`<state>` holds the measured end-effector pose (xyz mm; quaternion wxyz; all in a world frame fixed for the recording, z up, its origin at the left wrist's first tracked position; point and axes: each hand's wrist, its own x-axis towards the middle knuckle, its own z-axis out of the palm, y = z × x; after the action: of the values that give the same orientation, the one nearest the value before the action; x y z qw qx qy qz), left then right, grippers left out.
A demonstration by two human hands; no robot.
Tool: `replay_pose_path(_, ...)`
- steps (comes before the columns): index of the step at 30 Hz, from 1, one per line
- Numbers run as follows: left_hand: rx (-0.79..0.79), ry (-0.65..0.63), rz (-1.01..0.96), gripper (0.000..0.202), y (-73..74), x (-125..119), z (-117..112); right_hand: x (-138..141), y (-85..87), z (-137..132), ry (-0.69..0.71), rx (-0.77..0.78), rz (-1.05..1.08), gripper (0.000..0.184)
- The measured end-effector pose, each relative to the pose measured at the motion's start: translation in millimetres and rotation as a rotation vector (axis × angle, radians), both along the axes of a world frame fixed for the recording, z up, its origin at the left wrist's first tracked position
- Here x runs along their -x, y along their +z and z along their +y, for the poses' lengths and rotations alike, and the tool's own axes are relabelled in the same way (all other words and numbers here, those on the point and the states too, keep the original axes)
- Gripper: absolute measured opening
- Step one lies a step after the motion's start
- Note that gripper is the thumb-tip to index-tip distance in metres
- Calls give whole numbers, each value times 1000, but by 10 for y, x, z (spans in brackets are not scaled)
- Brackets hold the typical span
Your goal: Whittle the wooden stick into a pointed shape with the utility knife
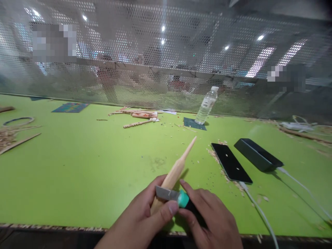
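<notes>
A pale wooden piece [174, 173], thick in the body and tapering to a thin point, slants up and away over the green table. My left hand [145, 211] is closed around its lower part. Closed on the dark handle of a utility knife [183, 199] with a teal collar is my right hand [211, 214]. The knife's flat grey blade lies across the wood, touching or just above it. My left thumb rests by the blade's base, near the teal collar. The lower end of the wood is partly hidden by my left hand.
On the green table [90, 180] a phone [230, 162] and a dark box [259, 154], both cabled, lie right. A water bottle [206, 105] stands on a dark sheet [190, 123]. Carved sticks [138, 123] lie farther back, wood shavings [7, 136] left. A perforated metal screen [145, 79] closes the back.
</notes>
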<state>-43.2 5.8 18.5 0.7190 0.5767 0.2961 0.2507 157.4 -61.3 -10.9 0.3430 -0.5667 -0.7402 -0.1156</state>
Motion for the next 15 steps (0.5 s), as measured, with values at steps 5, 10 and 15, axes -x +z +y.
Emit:
replay_pose_path(5, -127, 111, 155, 34, 37, -88, -42, 12, 1, -10, 0, 29, 2, 45)
replay_pose_path(10, -239, 175, 263, 36, 81, -169, -83, 18, -68, -37, -61, 51, 55, 45)
replay_pose_path(15, -218, 163, 281, 40, 82, -169, -85, 22, -100, -33, -154, 8, 123, 42)
